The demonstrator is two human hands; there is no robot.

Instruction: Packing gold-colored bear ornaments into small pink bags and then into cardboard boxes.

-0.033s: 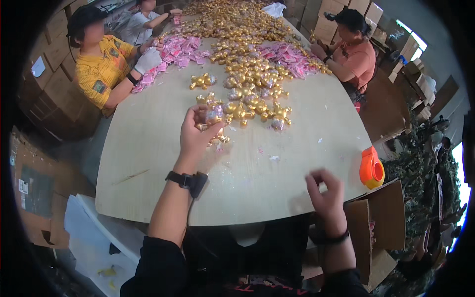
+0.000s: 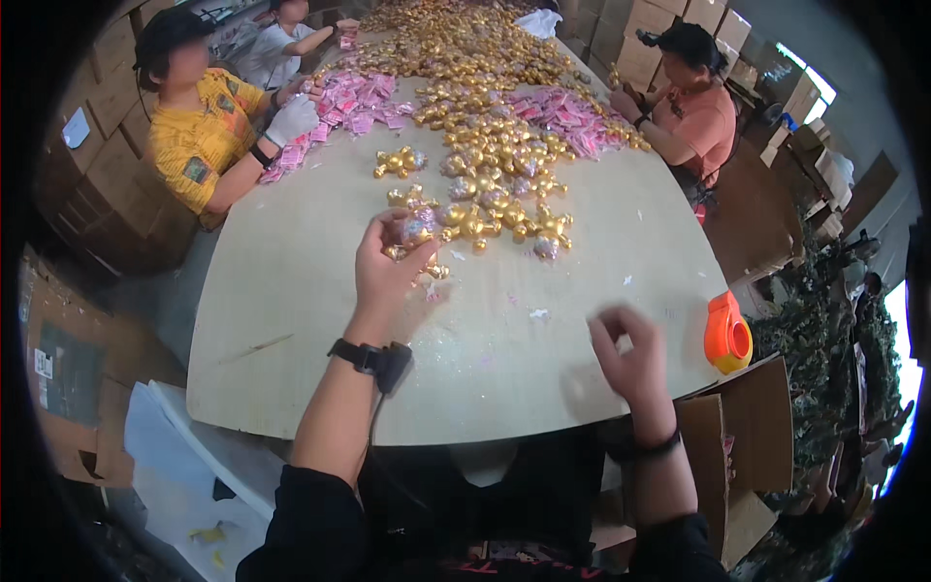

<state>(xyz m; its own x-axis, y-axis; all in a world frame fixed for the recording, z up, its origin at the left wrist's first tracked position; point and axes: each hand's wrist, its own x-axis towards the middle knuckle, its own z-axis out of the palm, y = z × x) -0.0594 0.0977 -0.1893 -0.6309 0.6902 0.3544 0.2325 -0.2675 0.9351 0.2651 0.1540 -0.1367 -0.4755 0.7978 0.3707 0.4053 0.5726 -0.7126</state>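
Observation:
My left hand [image 2: 386,257] is closed round a shiny gold bear-shaped figure [image 2: 418,229] with a pinkish-silver, glittery part. It is held low over the near end of the pale table [image 2: 320,339], beside several similar gold figures [image 2: 475,225]. Part of the held figure is hidden by my fingers. Over the table's near right part hangs my right hand [image 2: 630,359], its fingers curled and the thumb tip close to the index finger. Whatever may be between those fingertips is too small and blurred to make out.
An orange tape dispenser [image 2: 726,333] stands at the table's right edge, above an opened cardboard box [image 2: 756,412]. Gold figures and pink packets [image 2: 354,102] are heaped farther up. Co-workers sit at both sides, one in yellow [image 2: 199,136], one in orange [image 2: 690,126]. White scraps [image 2: 538,313] dot the tabletop.
My right hand has shifted slightly up and left over the table, its fingers still curled. My left hand keeps its hold on the gold figure, almost unmoved.

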